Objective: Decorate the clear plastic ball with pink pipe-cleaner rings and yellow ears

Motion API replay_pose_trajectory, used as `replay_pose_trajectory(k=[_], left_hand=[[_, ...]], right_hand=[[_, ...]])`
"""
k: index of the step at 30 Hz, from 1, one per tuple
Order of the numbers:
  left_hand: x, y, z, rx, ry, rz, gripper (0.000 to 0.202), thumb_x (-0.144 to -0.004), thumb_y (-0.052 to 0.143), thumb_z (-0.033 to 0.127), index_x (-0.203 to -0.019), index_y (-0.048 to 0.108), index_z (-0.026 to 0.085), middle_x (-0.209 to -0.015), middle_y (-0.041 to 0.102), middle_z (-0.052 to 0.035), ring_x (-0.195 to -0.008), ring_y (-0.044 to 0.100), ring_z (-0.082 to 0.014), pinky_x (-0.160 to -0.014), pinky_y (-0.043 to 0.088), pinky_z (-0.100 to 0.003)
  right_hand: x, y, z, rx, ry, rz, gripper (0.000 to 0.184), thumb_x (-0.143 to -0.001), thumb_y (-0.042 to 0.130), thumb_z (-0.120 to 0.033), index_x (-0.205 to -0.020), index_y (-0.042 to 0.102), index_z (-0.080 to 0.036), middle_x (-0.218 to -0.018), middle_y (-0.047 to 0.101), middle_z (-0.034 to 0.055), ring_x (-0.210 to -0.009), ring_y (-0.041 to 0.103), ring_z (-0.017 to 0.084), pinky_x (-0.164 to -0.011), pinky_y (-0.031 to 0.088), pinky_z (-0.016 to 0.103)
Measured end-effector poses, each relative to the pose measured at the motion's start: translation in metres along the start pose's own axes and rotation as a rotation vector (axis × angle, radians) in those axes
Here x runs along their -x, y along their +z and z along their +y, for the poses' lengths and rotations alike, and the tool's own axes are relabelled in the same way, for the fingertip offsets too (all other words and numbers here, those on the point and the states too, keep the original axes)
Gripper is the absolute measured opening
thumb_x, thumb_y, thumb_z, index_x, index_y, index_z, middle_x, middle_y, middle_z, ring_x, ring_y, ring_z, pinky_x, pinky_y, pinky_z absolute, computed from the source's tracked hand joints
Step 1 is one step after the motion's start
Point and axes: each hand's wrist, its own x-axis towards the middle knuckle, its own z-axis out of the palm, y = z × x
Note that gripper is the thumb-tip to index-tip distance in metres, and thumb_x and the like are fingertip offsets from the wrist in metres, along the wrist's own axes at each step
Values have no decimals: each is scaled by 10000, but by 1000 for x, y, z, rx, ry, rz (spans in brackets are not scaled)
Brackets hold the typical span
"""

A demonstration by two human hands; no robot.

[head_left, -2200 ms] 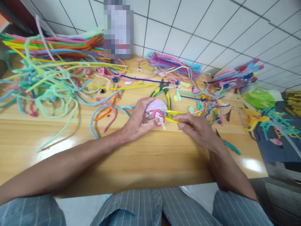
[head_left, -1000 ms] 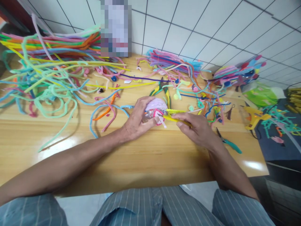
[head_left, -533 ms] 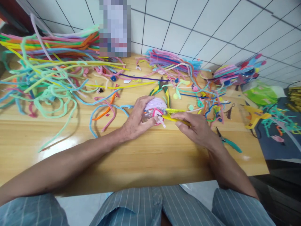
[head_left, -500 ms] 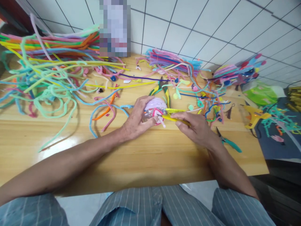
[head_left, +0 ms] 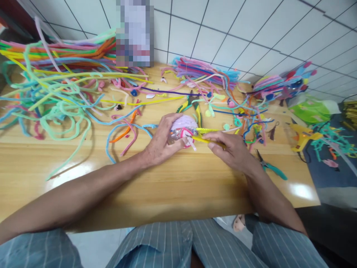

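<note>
A rounded craft piece (head_left: pixel 184 122), wound with lilac pipe cleaner on top and clear, glittery plastic at its side, sits in the grasp of my left hand (head_left: pixel 163 143). On its near face is a pale patch with a bright pink rim (head_left: pixel 187 133), where my left thumb presses. A short pale strip (head_left: pixel 193 145) juts toward me. My right hand (head_left: pixel 230 149) is closed around a slim yellow tool (head_left: pixel 208 140), its dark tip against the pink-rimmed patch; I cannot make out its exact kind. Just behind the tool is a yellow fuzzy strand (head_left: pixel 205 130).
Yellow-and-black pliers (head_left: pixel 197 108) lie behind the craft piece, teal-handled pliers (head_left: pixel 272 169) to the right. A yellow glue gun (head_left: pixel 302 137) rests at the table's right edge. Tangled pipe cleaners (head_left: pixel 64 104) spread over the left; a bundle (head_left: pixel 200 72) lies by the tiled wall.
My right hand has shifted very slightly, with the tool tip still at the pink-rimmed patch. My left hand keeps its hold. The camera view has moved a little.
</note>
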Motion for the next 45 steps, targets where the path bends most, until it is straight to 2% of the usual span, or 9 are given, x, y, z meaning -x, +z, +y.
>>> replay_pose_trajectory(k=[4,9,12,16,26,30,34,39,45], left_hand=[[0,0,0,3,-15,-5,620,-1052,655,477,-1582,423,256,-1535,541,-147,-1466,534,-314,-1261,461,-509],[-1,-1,1,2,-40,-8,629,-1038,671,495,-1569,435,254,-1527,544,-148,-1455,543,-309,-1263,463,-507],[-1,0,0,10,-53,-3,628,-1041,655,518,-1568,437,256,-1522,546,-147,-1447,548,-309,-1257,467,-509],[-1,2,-2,27,-35,3,634,-1035,650,515,-1577,434,267,-1521,547,-139,-1447,544,-316,-1257,465,-521],[-2,-1,2,71,-117,-4,630,-1034,652,587,-1548,483,264,-1518,566,-140,-1438,563,-314,-1252,473,-510],[-3,-1,4,75,-138,-2,645,-1025,667,615,-1536,496,262,-1513,573,-136,-1436,571,-309,-1252,472,-507],[-4,-1,3,68,-134,-8,651,-1028,667,615,-1544,491,260,-1509,586,-138,-1432,573,-305,-1240,480,-505],[-4,-1,3,73,-135,-15,644,-1031,678,585,-1542,488,243,-1508,578,-145,-1439,565,-302,-1253,464,-499],[-3,-1,5,112,-162,-30,604,-1044,660,549,-1529,479,237,-1515,563,-153,-1433,564,-306,-1268,443,-523]], right_hand=[[4,1,3,-199,23,35,200,-1064,618,-326,-1211,739,-266,-736,665,-50,-576,525,117,-584,395,251],[11,13,-7,-381,129,158,282,-1082,619,-427,-1296,738,-287,-687,501,-66,-566,420,117,-559,347,256],[9,26,-14,-421,107,138,335,-1072,628,-454,-1335,748,-284,-768,626,-41,-625,523,126,-613,432,264],[2,41,-16,-469,91,36,403,-1010,714,-461,-1361,754,-266,-1047,805,11,-886,735,178,-786,561,287],[-1,51,-14,-790,235,-17,493,-990,742,-541,-1409,729,-281,-1256,782,55,-1103,748,217,-975,606,355],[-8,49,-18,-867,251,-15,501,-960,760,-599,-1311,768,-241,-1064,752,35,-1042,704,211,-916,585,333],[-8,50,-21,-918,269,-1,487,-956,758,-613,-1241,782,-219,-829,615,-12,-817,593,155,-742,511,280],[1,60,-17,-1014,308,68,495,-946,782,-596,-1297,753,-249,-779,544,-43,-602,366,95,-545,319,248],[8,72,-12,-1002,314,209,477,-946,772,-589,-1272,744,-242,-713,456,-75,-543,295,85,-512,248,254]])
